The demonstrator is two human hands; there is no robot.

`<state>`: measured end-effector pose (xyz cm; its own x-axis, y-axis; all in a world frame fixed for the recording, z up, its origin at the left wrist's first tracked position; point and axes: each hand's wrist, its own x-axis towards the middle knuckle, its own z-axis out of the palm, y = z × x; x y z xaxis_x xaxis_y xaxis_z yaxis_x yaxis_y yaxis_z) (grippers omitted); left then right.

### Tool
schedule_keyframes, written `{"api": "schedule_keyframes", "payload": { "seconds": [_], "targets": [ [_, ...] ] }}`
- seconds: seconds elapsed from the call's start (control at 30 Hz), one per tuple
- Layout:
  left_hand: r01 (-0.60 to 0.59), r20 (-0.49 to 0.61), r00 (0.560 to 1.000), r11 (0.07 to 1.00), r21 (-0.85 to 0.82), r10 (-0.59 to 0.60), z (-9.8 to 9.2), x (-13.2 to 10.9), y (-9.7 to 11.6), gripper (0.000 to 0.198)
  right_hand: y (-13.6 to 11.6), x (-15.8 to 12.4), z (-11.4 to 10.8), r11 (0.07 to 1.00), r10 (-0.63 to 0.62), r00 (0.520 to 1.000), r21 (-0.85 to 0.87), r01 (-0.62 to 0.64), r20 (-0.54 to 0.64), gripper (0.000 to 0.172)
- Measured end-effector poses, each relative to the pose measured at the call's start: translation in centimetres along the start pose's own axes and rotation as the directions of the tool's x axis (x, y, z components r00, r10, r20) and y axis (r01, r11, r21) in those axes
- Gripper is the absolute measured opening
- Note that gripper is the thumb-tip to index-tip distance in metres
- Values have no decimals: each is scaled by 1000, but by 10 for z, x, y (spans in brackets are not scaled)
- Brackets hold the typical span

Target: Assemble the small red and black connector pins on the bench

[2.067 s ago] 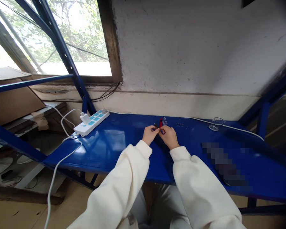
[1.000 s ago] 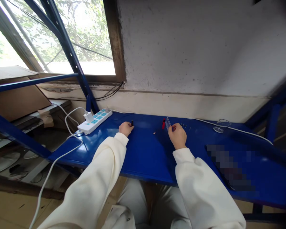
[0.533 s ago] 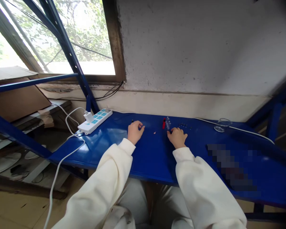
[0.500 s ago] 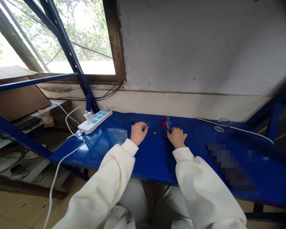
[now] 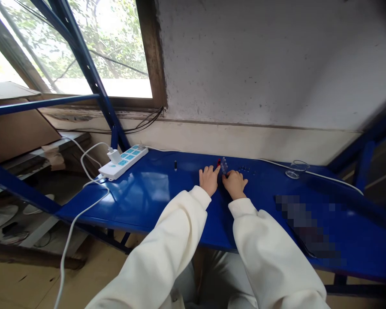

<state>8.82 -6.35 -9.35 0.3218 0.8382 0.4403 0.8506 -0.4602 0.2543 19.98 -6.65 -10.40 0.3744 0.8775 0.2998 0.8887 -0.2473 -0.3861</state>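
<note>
A clear, knobbly plastic strip (image 5: 224, 165) stands out against the blue tabletop. My right hand (image 5: 234, 184) is closed, its thumb and finger pinching the near end of this strip. My left hand (image 5: 209, 180) has its fingers apart, and its index fingertip reaches to the strip's left side. Just beyond that fingertip lies a small red and black object (image 5: 218, 162), partly covered by the hand. Several tiny dark pieces (image 5: 244, 168) are scattered right of the strip. A short dark cylinder with a pale end (image 5: 175, 165) is farther left, apart from both hands.
A white power strip (image 5: 124, 162) with a plugged-in adapter sits at the left, its cable hanging off the table (image 5: 141, 206). A clear round container (image 5: 297, 168) is at the back right, by a white cable. A blurred dark item (image 5: 309, 227) lies front right.
My left hand has moved right, away from the dark cylinder to the clear strip, and its fingers have opened out. A tiny pale bit on the table is now out of sight.
</note>
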Motion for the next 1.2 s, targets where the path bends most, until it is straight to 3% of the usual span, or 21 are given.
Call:
{"api": "schedule_keyframes", "payload": {
  "seconds": [0.3, 0.47, 0.67, 1.03, 1.2],
  "targets": [
    [67, -67, 995, 997, -45, -70, -6, 2, -9, 11, -1, 7, 1, 997, 79, 993, 10, -81, 91, 26],
    [140, -162, 969, 957, -252, -185, -7, 0, -15, 8, -1, 10, 1, 996, 75, 993, 36, -78, 92, 25],
    [125, -247, 935, 889, -441, -254, -11, -3, -17, 7, 0, 12, 2, 995, 78, 993, 60, -84, 90, 23],
    [93, -264, 927, 845, -527, -267, -11, -2, -17, 6, -3, 4, -5, 989, -138, 988, 65, 134, 67, 13],
    [85, -292, 916, 845, -529, -275, -9, -1, -18, 6, -4, 1, -8, 986, -159, 985, 59, 155, 62, 13]
  ]
}}
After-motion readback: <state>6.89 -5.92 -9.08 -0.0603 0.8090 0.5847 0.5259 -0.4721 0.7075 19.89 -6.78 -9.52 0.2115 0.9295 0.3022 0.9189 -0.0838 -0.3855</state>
